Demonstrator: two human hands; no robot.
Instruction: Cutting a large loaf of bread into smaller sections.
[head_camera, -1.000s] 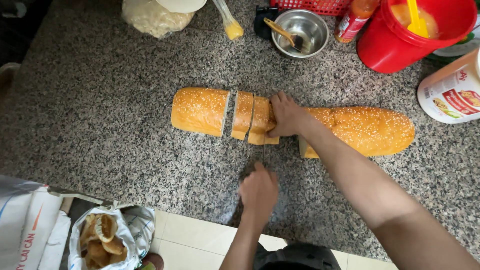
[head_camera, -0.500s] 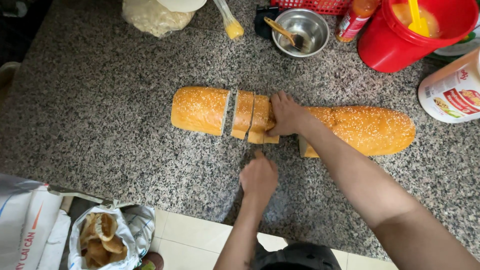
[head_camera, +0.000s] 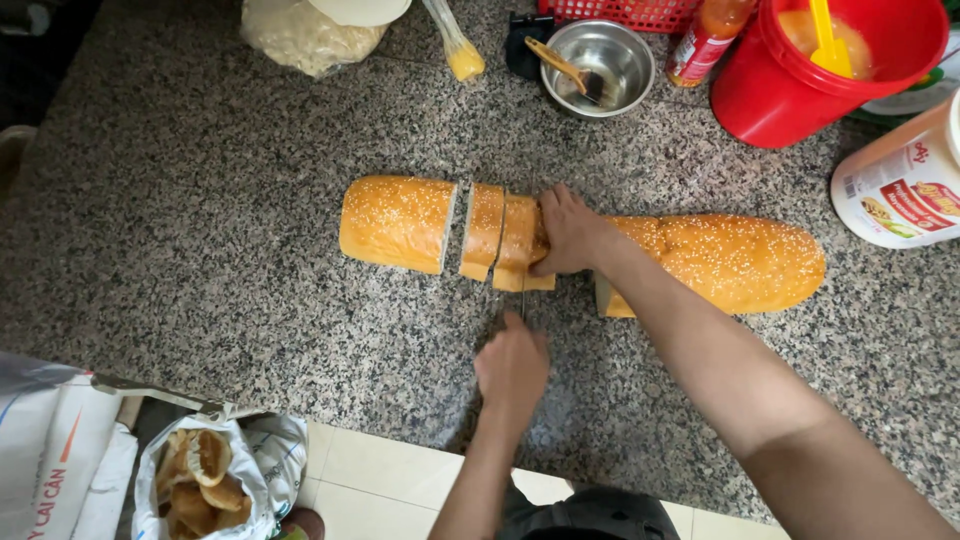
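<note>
A long sesame-seeded loaf (head_camera: 735, 262) lies across the granite counter (head_camera: 200, 250). Its left end piece (head_camera: 397, 222) and two slices (head_camera: 483, 230) are cut off and stand close beside it. My right hand (head_camera: 572, 236) presses down on the loaf at the cut, fingers touching the nearest slice. My left hand (head_camera: 511, 366) is closed around a knife (head_camera: 522, 303). The knife's thin blade, seen edge-on, points at the loaf just under the slices.
At the back stand a steel bowl with a brush (head_camera: 597, 55), a red bucket with yellow sauce (head_camera: 820, 62), a sauce bottle (head_camera: 708, 38), a large white jar (head_camera: 900, 185) and a plastic bag (head_camera: 305, 35). A bag of pastries (head_camera: 205, 480) and a sack (head_camera: 50, 460) sit below the counter edge.
My left hand with the knife has shifted a little towards the loaf. My right hand stays on the bread.
</note>
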